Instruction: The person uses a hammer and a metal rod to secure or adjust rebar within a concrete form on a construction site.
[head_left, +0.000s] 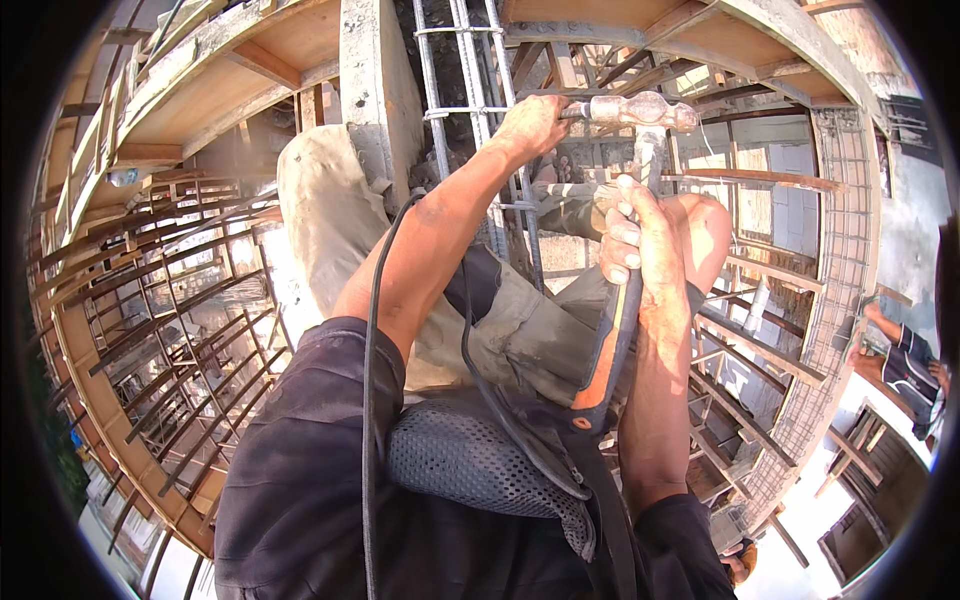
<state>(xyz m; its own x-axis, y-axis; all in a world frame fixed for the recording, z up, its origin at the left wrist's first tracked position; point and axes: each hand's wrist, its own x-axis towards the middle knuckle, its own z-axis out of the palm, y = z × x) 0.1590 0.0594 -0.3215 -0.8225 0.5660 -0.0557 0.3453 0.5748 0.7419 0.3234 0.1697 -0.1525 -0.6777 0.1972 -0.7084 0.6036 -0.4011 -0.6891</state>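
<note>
My right hand (640, 235) is wrapped round the upper handle of a hammer (605, 350) with an orange and dark grip. Its worn metal head (645, 112) lies crosswise at the top of the handle, ahead of my knees. Reaching forward over the rebar, my left hand (535, 128) is closed on a short dark rod (575, 111). That rod points at the left face of the hammer head and is at or very near it; whether they touch I cannot tell. Most of the rod is hidden in my fingers.
A long rebar cage (465, 60) runs ahead beside a concrete beam (370, 90). Plywood formwork (290, 55) and many props (200, 340) stand below at the left. Black cords (372, 430) hang before my chest. At the far right is another person (905, 375).
</note>
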